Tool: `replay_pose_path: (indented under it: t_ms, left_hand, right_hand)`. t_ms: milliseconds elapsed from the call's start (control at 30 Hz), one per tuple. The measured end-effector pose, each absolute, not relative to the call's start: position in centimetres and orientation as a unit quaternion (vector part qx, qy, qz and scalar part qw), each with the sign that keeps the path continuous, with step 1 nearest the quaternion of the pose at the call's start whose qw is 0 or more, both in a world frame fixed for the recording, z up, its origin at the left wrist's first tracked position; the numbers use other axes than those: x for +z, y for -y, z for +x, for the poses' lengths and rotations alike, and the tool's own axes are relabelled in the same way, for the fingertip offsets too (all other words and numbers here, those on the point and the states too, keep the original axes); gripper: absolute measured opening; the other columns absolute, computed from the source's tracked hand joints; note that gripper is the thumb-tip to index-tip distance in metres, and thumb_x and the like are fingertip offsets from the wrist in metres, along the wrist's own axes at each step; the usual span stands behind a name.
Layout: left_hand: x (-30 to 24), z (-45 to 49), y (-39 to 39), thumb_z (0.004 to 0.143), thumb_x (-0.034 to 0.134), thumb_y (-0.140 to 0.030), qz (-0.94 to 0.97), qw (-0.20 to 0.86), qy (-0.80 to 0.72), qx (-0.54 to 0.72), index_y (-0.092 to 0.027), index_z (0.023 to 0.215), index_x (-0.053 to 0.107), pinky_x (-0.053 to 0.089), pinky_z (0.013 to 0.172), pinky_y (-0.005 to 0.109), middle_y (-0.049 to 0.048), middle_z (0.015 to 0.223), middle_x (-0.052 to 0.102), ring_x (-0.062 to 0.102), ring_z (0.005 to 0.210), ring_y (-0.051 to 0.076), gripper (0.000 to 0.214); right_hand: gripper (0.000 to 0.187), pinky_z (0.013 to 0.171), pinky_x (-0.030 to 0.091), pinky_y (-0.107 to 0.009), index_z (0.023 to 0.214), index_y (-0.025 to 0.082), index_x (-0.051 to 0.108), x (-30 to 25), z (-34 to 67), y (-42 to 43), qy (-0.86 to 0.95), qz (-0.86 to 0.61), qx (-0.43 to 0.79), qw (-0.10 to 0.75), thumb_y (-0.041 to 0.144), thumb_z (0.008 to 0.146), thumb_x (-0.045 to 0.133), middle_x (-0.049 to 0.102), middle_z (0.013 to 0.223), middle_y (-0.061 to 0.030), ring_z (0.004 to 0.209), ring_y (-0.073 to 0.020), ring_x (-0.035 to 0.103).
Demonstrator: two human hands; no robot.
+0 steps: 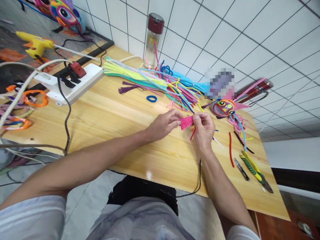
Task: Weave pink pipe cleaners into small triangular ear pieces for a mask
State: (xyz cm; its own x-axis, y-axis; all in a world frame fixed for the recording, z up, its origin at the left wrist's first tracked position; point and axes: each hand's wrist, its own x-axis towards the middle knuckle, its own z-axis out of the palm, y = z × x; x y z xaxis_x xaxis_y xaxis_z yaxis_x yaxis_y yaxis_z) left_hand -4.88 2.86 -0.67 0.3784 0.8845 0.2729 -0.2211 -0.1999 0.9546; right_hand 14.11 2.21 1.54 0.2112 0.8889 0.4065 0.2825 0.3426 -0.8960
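A small bright pink piece, which looks like short fuzzy stems set side by side, is stretched between my two hands above the wooden table. My left hand pinches its left end between thumb and fingers. At its right end, my right hand grips it with the thumb on top. A pink stem end shows just below, beside my right hand. Beyond my hands lies a big bundle of coloured pipe cleaners, yellow, green, pink and blue. A blue ring rests on the table nearer to me than the bundle.
At right lie green-yellow pliers, small thread snips and a red stem. A colourful fuzzy figure sits behind them. A bottle stands by the tiled wall. At left are a power strip and a yellow glue gun.
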Motion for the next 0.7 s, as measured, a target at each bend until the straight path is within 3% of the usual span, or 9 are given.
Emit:
replay_pose_path:
  t_ms: [133,300,433,700]
  left_hand:
    - [-0.3,-5.0,-3.0,0.092,0.073,-0.027,0.578,0.612,-0.249,0.478,-0.019,0.110,0.061,0.058,0.089,0.032,0.0066,0.107,0.077,0.077,0.100,0.019,0.023]
    - [-0.1,-5.4,-3.7,0.089,0.082,-0.049,0.542,0.667,-0.215,0.464,-0.017,0.107,0.066,0.061,0.079,0.031,0.0060,0.103,0.075,0.075,0.088,0.017,0.040]
    - [0.2,-5.6,-3.9,0.083,0.089,-0.053,0.508,0.702,-0.210,0.453,-0.016,0.103,0.069,0.062,0.079,0.029,0.0046,0.095,0.078,0.076,0.084,0.015,0.047]
    - [0.4,-5.8,-3.9,0.074,0.097,-0.056,0.473,0.732,-0.212,0.442,-0.015,0.103,0.072,0.065,0.081,0.031,0.0078,0.098,0.083,0.080,0.086,0.017,0.057]
  right_hand:
    - [0.036,0.061,0.048,-0.027,0.087,0.023,0.068,1.6,14.3,-2.3,0.573,-0.502,0.249,0.598,0.057,0.088,0.081,0.062,0.075,0.0033,0.066,-0.0135,0.056]
    - [0.041,0.061,0.046,-0.026,0.086,0.024,0.067,1.5,14.5,-2.7,0.553,-0.492,0.300,0.602,0.060,0.082,0.085,0.061,0.073,0.0046,0.063,-0.0126,0.053]
    - [0.044,0.060,0.045,-0.026,0.084,0.024,0.067,1.9,14.2,-2.7,0.540,-0.491,0.330,0.599,0.063,0.078,0.087,0.059,0.071,0.0050,0.062,-0.0126,0.051]
    - [0.048,0.059,0.043,-0.027,0.086,0.025,0.066,2.1,14.2,-2.5,0.515,-0.493,0.369,0.596,0.066,0.074,0.089,0.058,0.071,0.0052,0.060,-0.0125,0.049]
